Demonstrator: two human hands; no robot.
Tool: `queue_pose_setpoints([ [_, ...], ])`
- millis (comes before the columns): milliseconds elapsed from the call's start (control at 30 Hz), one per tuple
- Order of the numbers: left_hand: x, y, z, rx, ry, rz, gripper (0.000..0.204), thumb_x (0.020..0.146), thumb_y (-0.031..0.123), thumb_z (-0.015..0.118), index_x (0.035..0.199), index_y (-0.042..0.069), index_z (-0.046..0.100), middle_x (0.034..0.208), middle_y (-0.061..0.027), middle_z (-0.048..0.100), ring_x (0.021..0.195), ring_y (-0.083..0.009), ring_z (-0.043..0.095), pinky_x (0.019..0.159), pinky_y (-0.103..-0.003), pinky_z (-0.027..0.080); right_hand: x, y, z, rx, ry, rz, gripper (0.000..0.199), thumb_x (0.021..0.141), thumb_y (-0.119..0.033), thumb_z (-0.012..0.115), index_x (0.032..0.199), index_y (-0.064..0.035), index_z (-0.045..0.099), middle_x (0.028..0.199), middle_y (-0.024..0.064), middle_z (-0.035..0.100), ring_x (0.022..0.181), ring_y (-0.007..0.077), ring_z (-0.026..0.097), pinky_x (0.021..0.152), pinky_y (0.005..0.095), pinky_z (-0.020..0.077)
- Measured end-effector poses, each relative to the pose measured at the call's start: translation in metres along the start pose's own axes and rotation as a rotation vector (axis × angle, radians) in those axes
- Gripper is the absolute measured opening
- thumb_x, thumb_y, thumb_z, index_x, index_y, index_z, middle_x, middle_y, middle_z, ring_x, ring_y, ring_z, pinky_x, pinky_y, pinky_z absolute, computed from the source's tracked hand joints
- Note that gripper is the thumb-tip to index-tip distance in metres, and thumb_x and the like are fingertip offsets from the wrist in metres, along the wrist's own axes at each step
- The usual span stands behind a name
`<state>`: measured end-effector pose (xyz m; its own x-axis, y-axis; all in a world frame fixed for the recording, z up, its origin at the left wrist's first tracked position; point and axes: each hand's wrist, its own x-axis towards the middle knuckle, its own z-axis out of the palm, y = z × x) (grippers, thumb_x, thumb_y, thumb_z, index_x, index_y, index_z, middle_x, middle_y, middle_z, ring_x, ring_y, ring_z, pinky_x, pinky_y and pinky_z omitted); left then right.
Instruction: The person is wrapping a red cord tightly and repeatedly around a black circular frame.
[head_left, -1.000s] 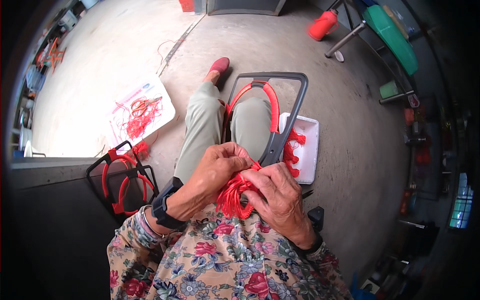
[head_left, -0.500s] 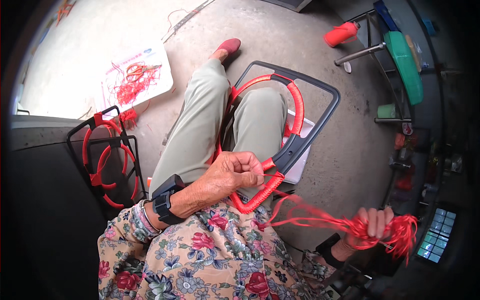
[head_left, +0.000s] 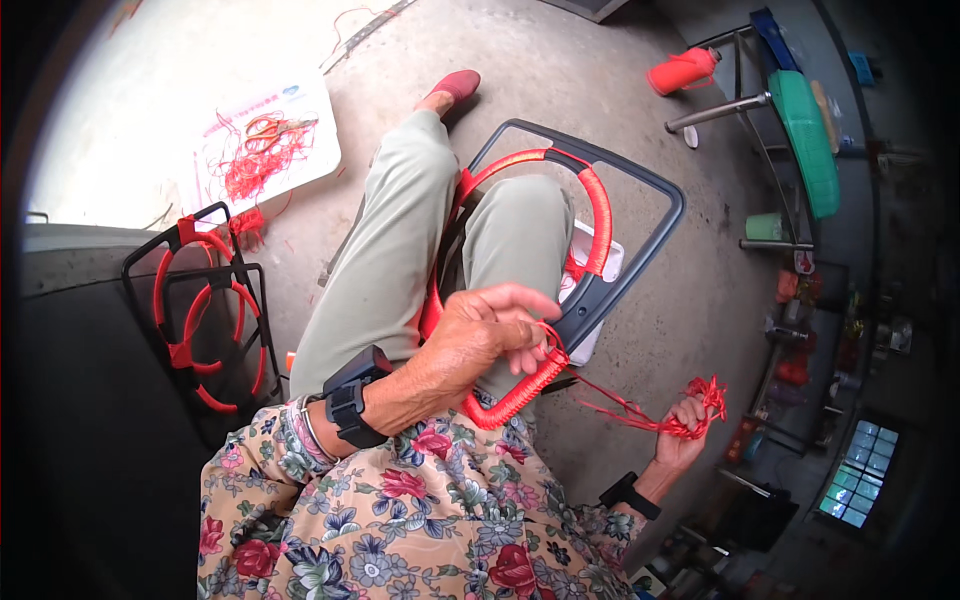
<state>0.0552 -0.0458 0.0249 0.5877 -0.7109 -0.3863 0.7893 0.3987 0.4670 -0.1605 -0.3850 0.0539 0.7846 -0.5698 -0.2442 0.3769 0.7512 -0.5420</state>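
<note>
Pale concrete floor spreads under the seated person, whose grey-green trouser legs stretch forward. A dark frame lies at a slant over the knee at the right; its ring is largely wrapped in red cord, and a red-wrapped loop juts from its near end, over the lap. Two similar frames stand on the person's left, next to a dark panel. Beyond them a white tray bears loose red strands, and a white tub shows partly behind the frame. The left hand is at the loop's upper end, half open — index finger reaching out, the others curled — with a strand by its fingertips, though whether it pinches that strand I cannot tell. Out to the side, the right hand is closed around a bunch of red cord, strands running back toward the loop. Smallest, orange-handled scissors lie on the tray's strands.
</note>
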Motion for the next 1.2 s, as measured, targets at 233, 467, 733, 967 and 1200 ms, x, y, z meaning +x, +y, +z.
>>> queue_pose_setpoints([
  [233, 0.003, 0.005, 0.008, 0.895, -0.321, 0.579, 0.018, 0.079, -0.005, 0.056, 0.097, -0.006, 0.062, 0.090, -0.0115, 0.055, 0.089, -0.0242, 0.056, 0.075, -0.035, 0.045, 0.011, -0.060, 0.021, 0.173, -0.030, -0.046, 0.014, 0.096, -0.010, 0.050, 0.101, 0.0023, 0.047, 0.073, 0.0014, 0.042, 0.061, 0.0109, 0.040, 0.060, 0.0266, 0.0369],
  [467, 0.027, 0.002, 0.001, 1.246, -0.403, 0.971, 0.011, 0.074, -0.001, 0.061, 0.085, -0.004, 0.060, 0.085, -0.0143, 0.051, 0.084, -0.0307, 0.055, 0.072, -0.041, 0.046, 0.024, -0.095, 0.090, 0.203, -0.232, 0.035, 0.009, 0.095, -0.008, 0.050, 0.095, -0.0020, 0.043, 0.072, 0.0017, 0.040, 0.066, 0.0125, 0.043, 0.066, 0.0292, 0.0394],
  [733, 0.053, 0.018, -0.001, 0.249, -0.281, 0.051, 0.011, 0.087, 0.009, 0.063, 0.083, 0.000, 0.069, 0.080, -0.0070, 0.070, 0.072, -0.0116, 0.060, 0.063, -0.024, 0.045, 0.059, -0.128, 0.007, -0.086, -0.111, -0.211, 0.032, 0.094, -0.020, 0.045, 0.119, -0.0026, 0.056, 0.110, 0.0111, 0.059, 0.105, 0.0266, 0.054, 0.101, 0.0453, 0.0373],
  [967, 0.063, 0.014, -0.013, 0.165, -0.310, -0.052, 0.014, 0.090, 0.013, 0.062, 0.087, 0.000, 0.067, 0.084, -0.0097, 0.070, 0.078, -0.0141, 0.062, 0.068, -0.023, 0.045, 0.056, -0.166, -0.129, -0.346, 0.366, -0.430, 0.024, 0.093, -0.015, 0.047, 0.107, -0.0020, 0.061, 0.097, 0.0116, 0.063, 0.093, 0.0269, 0.058, 0.087, 0.0439, 0.0469],
  [1200, 0.059, 0.010, -0.024, 0.098, -0.314, -0.069, 0.011, 0.088, 0.010, 0.064, 0.088, 0.000, 0.066, 0.083, -0.0082, 0.067, 0.076, -0.0127, 0.061, 0.069, -0.022, 0.046, 0.047, -0.095, -0.087, -0.160, 0.071, -0.256, 0.015, 0.093, -0.015, 0.053, 0.097, -0.0016, 0.059, 0.079, 0.0053, 0.054, 0.072, 0.0175, 0.049, 0.068, 0.0333, 0.0416],
])
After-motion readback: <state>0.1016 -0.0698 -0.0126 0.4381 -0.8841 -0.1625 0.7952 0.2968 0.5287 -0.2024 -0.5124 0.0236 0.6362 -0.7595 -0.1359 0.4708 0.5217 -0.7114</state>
